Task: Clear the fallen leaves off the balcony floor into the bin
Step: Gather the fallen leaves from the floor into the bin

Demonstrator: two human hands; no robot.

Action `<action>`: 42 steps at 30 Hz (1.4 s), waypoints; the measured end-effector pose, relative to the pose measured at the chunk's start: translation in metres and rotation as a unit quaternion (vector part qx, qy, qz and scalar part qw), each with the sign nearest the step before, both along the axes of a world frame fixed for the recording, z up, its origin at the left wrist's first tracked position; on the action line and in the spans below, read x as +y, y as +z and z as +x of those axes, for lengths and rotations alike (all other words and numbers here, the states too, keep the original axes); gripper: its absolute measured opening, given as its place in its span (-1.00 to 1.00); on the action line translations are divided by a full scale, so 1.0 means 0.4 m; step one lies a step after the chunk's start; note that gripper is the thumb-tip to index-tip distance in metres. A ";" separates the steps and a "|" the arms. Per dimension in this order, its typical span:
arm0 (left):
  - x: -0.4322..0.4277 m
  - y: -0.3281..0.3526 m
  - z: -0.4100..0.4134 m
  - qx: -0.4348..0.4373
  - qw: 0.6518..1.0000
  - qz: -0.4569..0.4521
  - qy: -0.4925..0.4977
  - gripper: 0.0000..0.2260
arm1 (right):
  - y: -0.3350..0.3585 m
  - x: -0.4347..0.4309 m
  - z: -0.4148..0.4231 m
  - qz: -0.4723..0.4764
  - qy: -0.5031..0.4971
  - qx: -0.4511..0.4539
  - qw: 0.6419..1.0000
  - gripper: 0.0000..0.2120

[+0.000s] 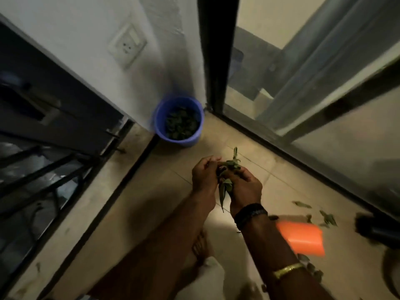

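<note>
dim beige tiled floor, white wall with socket, dark railing, sliding glass door

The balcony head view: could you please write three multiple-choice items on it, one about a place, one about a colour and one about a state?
1. Where does the bin stand?
A. in the corner by the wall and door frame
B. beside the orange dustpan
C. on the railing

2. What colour is the dustpan?
A. blue
B. orange
C. white

3. What are the hands doing?
A. both hang idle
B. only the left holds leaves
C. both hold one bunch of leaves

Answers:
1. A: the bin sits where the white wall meets the dark door frame.
2. B: the dustpan on the floor shows bright orange.
3. C: the left hand and right hand grip the leaves together.
</note>
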State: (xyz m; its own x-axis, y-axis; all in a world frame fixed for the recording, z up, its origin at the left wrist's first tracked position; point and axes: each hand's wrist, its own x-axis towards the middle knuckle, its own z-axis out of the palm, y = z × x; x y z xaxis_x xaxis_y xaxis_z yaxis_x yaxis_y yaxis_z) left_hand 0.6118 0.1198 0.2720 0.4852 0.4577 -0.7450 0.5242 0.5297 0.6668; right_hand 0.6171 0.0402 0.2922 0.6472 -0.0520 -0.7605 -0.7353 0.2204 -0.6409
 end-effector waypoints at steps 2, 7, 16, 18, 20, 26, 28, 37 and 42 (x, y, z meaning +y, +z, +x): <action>0.089 0.006 0.011 0.002 0.999 -0.004 0.034 -0.85 | 0.022 0.086 0.020 0.020 0.025 0.018 0.999 -0.78; 0.271 -0.006 0.097 0.004 0.995 0.014 0.097 -0.89 | 0.013 0.272 0.127 0.010 0.102 0.015 0.995 -0.82; 0.566 -0.160 0.321 0.034 0.993 -0.021 0.108 -0.75 | -0.187 0.555 0.404 -0.025 0.222 0.071 0.972 -0.82; 0.596 -0.216 0.342 0.044 0.986 -0.071 0.141 -0.67 | -0.242 0.591 0.449 -0.023 0.232 0.101 0.967 -0.89; 0.617 -0.271 0.349 0.050 0.980 -0.096 0.169 -0.61 | -0.272 0.610 0.480 -0.027 0.240 0.111 0.964 -0.93; 0.609 -0.249 0.336 0.050 0.974 -0.121 0.186 -0.73 | -0.298 0.601 0.513 -0.081 0.307 0.067 0.946 -0.68; 0.594 -0.238 0.328 0.041 0.973 -0.134 0.182 -0.68 | -0.286 0.582 0.502 -0.083 0.268 0.064 0.958 -0.74; 0.422 -0.071 0.256 0.016 0.991 -0.092 0.097 -0.73 | -0.106 0.419 0.361 -0.014 0.070 0.037 0.997 -0.82; 0.265 0.018 0.179 0.015 0.998 -0.061 -0.007 -0.75 | -0.048 0.258 0.229 -0.024 -0.030 0.030 0.999 -0.84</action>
